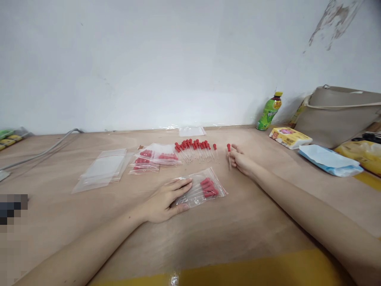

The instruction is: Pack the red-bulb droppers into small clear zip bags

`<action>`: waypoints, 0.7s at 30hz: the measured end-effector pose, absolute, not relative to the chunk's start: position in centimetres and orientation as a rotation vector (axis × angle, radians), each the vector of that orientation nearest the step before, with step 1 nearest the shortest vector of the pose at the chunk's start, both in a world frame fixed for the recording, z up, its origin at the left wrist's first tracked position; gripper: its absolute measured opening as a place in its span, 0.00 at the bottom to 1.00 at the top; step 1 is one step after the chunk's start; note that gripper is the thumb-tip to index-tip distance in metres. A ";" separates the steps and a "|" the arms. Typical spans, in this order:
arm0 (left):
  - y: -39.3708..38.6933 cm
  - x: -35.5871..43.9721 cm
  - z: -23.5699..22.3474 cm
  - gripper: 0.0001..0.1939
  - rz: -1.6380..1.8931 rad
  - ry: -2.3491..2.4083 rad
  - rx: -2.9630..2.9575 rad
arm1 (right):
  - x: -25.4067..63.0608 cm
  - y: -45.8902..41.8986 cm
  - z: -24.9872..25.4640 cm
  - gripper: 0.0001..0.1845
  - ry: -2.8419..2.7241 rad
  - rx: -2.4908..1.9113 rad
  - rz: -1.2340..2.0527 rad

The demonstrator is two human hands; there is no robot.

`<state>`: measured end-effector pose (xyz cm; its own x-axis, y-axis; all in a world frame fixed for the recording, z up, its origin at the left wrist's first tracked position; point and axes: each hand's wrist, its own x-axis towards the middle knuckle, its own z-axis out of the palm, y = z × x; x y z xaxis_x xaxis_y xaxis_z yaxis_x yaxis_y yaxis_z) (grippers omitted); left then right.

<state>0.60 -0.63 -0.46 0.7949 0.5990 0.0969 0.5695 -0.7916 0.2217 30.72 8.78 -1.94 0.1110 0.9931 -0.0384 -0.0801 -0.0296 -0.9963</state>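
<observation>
Clock centre: zip-lock bag (195, 195) containing several droppers (209, 188), pressed beneath my flat, extended left hand (169, 198). At one o'clock, my right hand (239, 160) pinches one red-bulbed dropper (229, 147). Filled bags (166, 157) at ten appear complete; loose droppers (195, 145) at twelve apparently remain.

Droppers (195, 145) had red bulbs (228, 147) & clear stems (203, 154); zip bags (195, 194) were clear w/ red seal lines (219, 181). Bottle (268, 113) was green w/ yellow cap (278, 94), tissue pk (290, 138) yellow & white. Desk (238, 226) was lt brown.
</observation>
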 end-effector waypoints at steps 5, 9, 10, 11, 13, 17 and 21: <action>-0.6 0.6 -0.5 0.29 0.260 0.924 2.804 | 28.4 5.3 -2.5 0.35 -1.061 -1.133 1.048; -0.5 0.5 -0.6 0.29 0.278 0.921 2.798 | 27.4 4.8 -2.5 0.29 -0.926 -1.145 0.927; -0.5 0.5 -0.6 0.29 0.275 0.922 2.793 | 27.2 4.8 -2.5 0.28 -0.914 -1.137 0.928; -0.6 0.5 -0.6 0.29 0.272 0.924 2.789 | 27.1 4.8 -2.6 0.27 -0.914 -1.128 0.937; -0.6 0.5 -0.6 0.29 0.270 0.928 2.786 | 26.9 4.7 -2.7 0.27 -0.942 -1.115 0.942; -0.7 0.5 -0.6 0.31 0.278 0.947 2.784 | 26.7 4.4 -3.2 0.29 -1.035 -1.084 0.892; -0.8 0.5 -0.3 0.31 0.287 0.948 2.771 | 26.6 4.2 -3.4 0.30 -1.051 -1.085 0.926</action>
<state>0.54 -0.77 -0.35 0.7759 0.6197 0.1180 0.5813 -0.7749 0.2482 26.57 4.20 -3.40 0.2502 0.9479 0.1973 -0.0758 0.2223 -0.9720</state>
